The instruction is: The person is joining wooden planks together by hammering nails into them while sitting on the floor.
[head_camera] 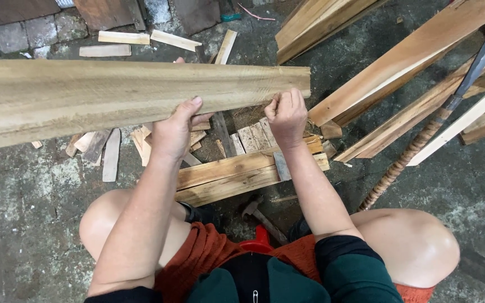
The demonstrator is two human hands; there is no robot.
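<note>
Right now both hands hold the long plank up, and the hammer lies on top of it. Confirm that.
Not quite. Both the left hand and right hand hold the long plank, but the head view shows the hammer on the floor between the knees.

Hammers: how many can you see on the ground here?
1. The hammer lies on the concrete between the person's knees, just below the nailed planks. Others may be hidden under the held board.

Hammer (260, 216), wood offcuts (116, 37), leaning planks (416, 53)
</note>
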